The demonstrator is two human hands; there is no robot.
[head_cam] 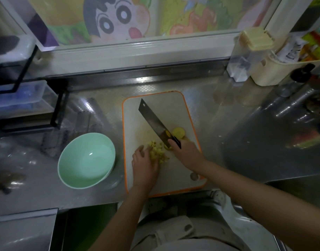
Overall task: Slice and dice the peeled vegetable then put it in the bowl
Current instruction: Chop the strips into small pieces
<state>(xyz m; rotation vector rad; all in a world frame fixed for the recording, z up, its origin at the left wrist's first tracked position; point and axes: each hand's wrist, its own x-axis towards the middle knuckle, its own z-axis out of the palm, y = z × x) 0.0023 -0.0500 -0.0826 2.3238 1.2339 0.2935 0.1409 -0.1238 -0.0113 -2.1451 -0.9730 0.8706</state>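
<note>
My right hand point(187, 153) is gripping the cleaver point(153, 122). My left hand point(144, 163), fingers relaxed, is touching the diced vegetable pile point(158, 153).

The bowl point(86, 160) is plain mint green. The cutting board point(173, 109) is off-white with an orange border. The knife point(153, 122) has a dark grey blade and a black handle. The diced pieces point(158, 153) are pale yellow, and the round slice point(179, 132) is a deeper yellow. The surface point(228, 124) is silver-grey metal with a fine embossed pattern. Behind it, a cartoon picture point(119, 19) shows yellow, green, pink and black.
</note>
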